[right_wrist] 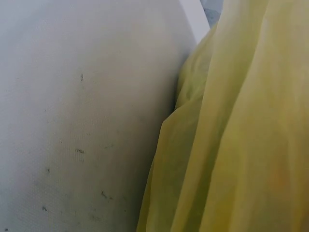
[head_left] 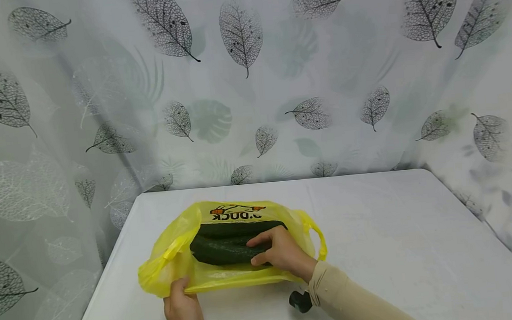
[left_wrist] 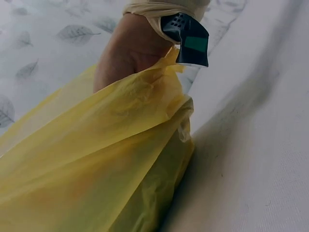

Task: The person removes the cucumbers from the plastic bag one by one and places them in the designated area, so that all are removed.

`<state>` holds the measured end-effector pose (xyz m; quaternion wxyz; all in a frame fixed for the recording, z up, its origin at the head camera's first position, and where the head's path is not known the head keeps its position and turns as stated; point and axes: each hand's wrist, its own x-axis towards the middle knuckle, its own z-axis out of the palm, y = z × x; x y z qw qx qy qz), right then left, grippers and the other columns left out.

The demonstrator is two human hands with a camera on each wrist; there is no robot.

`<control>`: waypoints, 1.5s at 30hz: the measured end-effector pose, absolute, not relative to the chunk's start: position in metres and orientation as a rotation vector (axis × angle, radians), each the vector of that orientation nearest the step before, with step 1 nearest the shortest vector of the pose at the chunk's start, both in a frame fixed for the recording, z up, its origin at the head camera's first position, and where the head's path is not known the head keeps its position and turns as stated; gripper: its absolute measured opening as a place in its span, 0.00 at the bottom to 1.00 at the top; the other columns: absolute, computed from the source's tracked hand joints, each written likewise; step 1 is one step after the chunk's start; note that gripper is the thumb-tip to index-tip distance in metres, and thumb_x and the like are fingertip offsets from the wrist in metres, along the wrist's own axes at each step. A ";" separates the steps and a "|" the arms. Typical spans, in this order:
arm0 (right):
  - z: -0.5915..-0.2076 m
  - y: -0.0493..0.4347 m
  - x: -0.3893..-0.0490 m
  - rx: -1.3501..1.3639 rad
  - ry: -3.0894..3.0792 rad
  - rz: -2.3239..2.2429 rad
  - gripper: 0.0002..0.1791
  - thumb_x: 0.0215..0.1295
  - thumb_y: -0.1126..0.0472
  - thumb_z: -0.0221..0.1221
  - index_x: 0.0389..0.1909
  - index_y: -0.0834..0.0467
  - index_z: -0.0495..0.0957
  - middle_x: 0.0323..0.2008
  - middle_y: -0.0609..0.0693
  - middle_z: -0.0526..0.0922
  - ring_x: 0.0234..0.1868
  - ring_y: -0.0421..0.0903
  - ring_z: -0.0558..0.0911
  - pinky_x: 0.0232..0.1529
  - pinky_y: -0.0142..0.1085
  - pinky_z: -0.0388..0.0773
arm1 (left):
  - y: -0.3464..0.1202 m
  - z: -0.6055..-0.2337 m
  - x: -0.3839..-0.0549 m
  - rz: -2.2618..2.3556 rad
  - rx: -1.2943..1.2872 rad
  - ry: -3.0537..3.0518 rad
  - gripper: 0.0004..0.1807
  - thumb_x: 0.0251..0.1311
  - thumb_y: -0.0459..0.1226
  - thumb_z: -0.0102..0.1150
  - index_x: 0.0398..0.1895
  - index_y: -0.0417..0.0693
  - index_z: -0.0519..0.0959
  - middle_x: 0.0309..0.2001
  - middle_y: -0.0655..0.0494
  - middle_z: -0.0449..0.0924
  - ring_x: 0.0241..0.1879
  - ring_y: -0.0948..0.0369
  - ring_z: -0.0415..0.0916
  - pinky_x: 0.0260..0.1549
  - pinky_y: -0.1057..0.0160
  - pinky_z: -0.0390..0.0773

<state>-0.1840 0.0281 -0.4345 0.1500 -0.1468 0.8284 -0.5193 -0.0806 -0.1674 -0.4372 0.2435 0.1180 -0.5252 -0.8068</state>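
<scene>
A yellow plastic bag [head_left: 164, 259] lies on the table with its mouth spread wide. Inside it are long dark green vegetables [head_left: 222, 249], side by side; cucumber or zucchini, I cannot tell which. My left hand [head_left: 184, 313] grips the bag's near rim at the left, thumb over the edge. Reaching in from the right, my right hand [head_left: 282, 251] is over the right part of the vegetables, thumb and forefinger spread apart at the front one. In the left wrist view the right hand [left_wrist: 128, 53] goes down behind the bag's side [left_wrist: 96, 145]. The right wrist view shows only bag and table.
A white table [head_left: 405, 248] carries the bag. A leaf-printed curtain [head_left: 251, 104] hangs behind and at both sides. One yellow bag handle [head_left: 321, 240] loops out at the right. A dark wrist camera [head_left: 300, 301] hangs under the right sleeve.
</scene>
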 end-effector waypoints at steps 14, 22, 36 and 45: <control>-0.436 0.034 -0.183 -0.515 2.299 -1.568 0.19 0.52 0.65 0.76 0.47 0.52 0.88 0.50 0.48 0.85 0.61 0.54 0.76 0.58 0.49 0.76 | -0.169 -0.428 -0.085 -2.220 0.340 -1.405 0.24 0.73 0.29 0.25 0.70 0.48 0.55 0.66 0.53 0.59 0.66 0.58 0.56 0.67 0.63 0.61; -0.431 0.034 -0.182 -0.599 2.228 -1.618 0.18 0.53 0.65 0.75 0.47 0.51 0.88 0.48 0.45 0.86 0.59 0.50 0.77 0.61 0.51 0.73 | -0.170 -0.423 -0.091 -2.278 0.289 -1.289 0.27 0.72 0.29 0.25 0.73 0.43 0.50 0.72 0.53 0.53 0.72 0.60 0.50 0.71 0.62 0.54; -0.421 0.037 -0.177 -0.775 2.050 -1.726 0.20 0.55 0.66 0.74 0.50 0.51 0.87 0.49 0.45 0.87 0.58 0.44 0.79 0.62 0.46 0.72 | -0.177 -0.416 -0.094 -2.300 0.258 -1.367 0.24 0.78 0.37 0.23 0.74 0.52 0.52 0.72 0.54 0.53 0.71 0.60 0.53 0.68 0.63 0.60; -0.401 0.034 -0.172 -0.790 1.834 -1.857 0.22 0.55 0.70 0.73 0.52 0.57 0.86 0.53 0.51 0.85 0.55 0.50 0.82 0.51 0.42 0.82 | -0.176 -0.415 -0.093 -2.304 0.269 -1.385 0.21 0.79 0.37 0.22 0.70 0.53 0.55 0.65 0.57 0.59 0.67 0.61 0.57 0.65 0.63 0.63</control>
